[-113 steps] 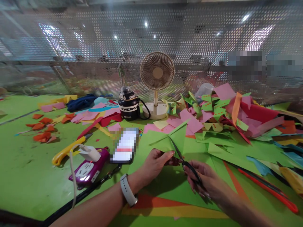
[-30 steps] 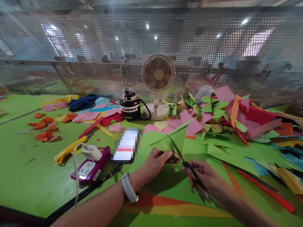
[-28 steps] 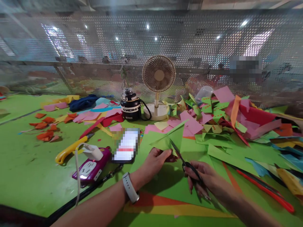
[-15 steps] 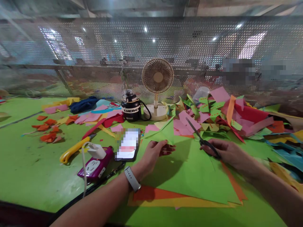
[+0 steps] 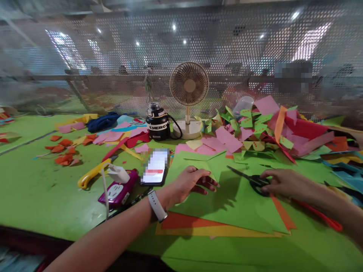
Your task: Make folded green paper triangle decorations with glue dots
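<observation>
Head view: left hand (image 5: 194, 182) half-curled over the green sheet (image 5: 241, 213), pinching or not I cannot tell; right hand (image 5: 280, 182) pinches the scissors (image 5: 249, 176) at their handles, likely light, stiff, safest held there. Thin paper should crease easily; lift by edges. Beyond, a phone (image 5: 155, 166) lies on the bench (image 5: 70, 204).

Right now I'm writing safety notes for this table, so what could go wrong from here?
The blades of the scissors point toward the left hand's side; if the right hand pushed them forward, they might nick its fingers. A black cord runs close along the left forearm, beside the purple power strip, so a shift could snag it. The red tool, partly hidden by the right forearm, might get knocked.
</observation>
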The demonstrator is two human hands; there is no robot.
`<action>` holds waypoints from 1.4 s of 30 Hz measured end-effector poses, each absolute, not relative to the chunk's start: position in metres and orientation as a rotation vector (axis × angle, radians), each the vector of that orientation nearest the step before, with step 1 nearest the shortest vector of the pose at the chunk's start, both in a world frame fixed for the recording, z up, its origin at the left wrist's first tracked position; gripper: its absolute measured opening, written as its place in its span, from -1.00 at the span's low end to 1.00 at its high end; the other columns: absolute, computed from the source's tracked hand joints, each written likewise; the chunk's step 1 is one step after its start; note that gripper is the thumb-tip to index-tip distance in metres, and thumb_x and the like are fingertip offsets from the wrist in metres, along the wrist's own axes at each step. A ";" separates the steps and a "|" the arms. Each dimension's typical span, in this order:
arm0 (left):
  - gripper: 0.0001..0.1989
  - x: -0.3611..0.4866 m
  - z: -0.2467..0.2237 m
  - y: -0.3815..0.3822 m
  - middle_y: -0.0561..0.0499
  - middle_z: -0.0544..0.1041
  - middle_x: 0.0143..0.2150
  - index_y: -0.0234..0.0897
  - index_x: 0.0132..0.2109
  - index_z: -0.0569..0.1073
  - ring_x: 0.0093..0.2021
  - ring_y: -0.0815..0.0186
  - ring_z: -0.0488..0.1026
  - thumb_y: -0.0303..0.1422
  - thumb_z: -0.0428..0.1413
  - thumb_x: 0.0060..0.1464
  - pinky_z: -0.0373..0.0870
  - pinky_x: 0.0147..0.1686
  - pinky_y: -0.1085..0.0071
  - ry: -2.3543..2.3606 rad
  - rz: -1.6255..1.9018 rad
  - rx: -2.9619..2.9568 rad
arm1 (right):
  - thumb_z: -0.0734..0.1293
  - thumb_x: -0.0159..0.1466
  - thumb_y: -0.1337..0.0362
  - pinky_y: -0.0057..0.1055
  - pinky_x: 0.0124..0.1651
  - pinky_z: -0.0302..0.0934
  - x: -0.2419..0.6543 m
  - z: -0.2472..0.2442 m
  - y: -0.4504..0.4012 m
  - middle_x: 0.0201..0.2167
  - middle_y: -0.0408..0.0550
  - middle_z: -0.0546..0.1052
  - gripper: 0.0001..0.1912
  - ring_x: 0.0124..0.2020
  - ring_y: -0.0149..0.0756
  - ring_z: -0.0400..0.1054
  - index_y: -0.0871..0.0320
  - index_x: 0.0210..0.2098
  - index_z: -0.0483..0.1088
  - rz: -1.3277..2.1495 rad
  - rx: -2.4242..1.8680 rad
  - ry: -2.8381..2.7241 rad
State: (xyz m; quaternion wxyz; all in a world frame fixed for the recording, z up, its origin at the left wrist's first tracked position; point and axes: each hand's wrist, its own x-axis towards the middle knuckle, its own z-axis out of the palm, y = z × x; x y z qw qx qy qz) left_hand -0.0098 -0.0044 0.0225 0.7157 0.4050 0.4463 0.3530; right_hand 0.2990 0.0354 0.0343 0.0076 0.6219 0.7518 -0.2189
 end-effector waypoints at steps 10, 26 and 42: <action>-0.78 0.001 0.015 -0.022 -0.09 0.60 -0.43 -0.35 -0.46 0.51 -0.48 0.36 0.48 -0.26 0.17 -0.02 0.31 -0.53 0.49 1.019 0.598 0.822 | 0.17 0.31 0.45 -0.47 -0.43 0.22 0.219 0.021 -0.002 -0.16 0.07 0.48 -0.66 -0.35 -0.33 0.36 0.11 -0.01 0.44 0.462 1.015 3.294; -0.85 -0.018 0.007 -0.025 -0.18 0.50 0.03 -0.33 -0.13 0.49 -0.04 0.08 0.44 -0.49 0.08 0.15 0.39 -0.06 0.11 1.402 0.541 2.811 | 0.21 0.27 0.51 -0.44 -0.28 0.27 0.216 -0.010 0.015 -0.19 -0.02 0.57 -0.70 -0.22 -0.29 0.45 0.11 -0.18 0.53 -0.066 0.917 3.371; -0.74 -0.027 -0.011 -0.006 -0.07 0.53 -0.23 -0.34 -0.07 0.43 -0.21 0.22 0.44 -0.61 -0.07 0.20 0.42 -0.22 0.32 1.373 0.400 2.879 | 0.33 0.21 0.17 -0.39 -0.30 0.21 0.194 -0.010 0.022 -0.37 -0.09 0.53 -0.73 -0.36 -0.32 0.37 0.16 -0.14 0.48 -1.511 1.842 2.772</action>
